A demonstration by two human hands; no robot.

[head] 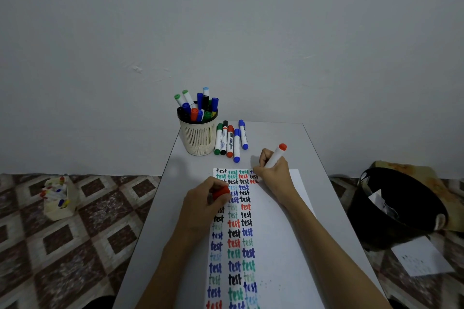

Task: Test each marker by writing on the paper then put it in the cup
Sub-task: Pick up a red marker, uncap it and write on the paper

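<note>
Red marker (276,157) stands tilted in the right hand (272,173), whose fingers wrap its white barrel. Its tip is down at the top of the paper (276,233), where a red word shows partly under the knuckles. The left hand (203,203), nearer the body and apart from the right, rests on the sheet with fingers curled round the red cap (221,193). I judge the writing test of this marker to be the step in hand. Next the cap must be brought across to the tip, then comes a reach beyond the left hand to the crowded mesh cup (198,138). Five capped markers (229,142), probably untested, lie between cup and right hand. The sheet reads "test" repeatedly in black, green, red and blue; the barrel labels are too small to read.
</note>
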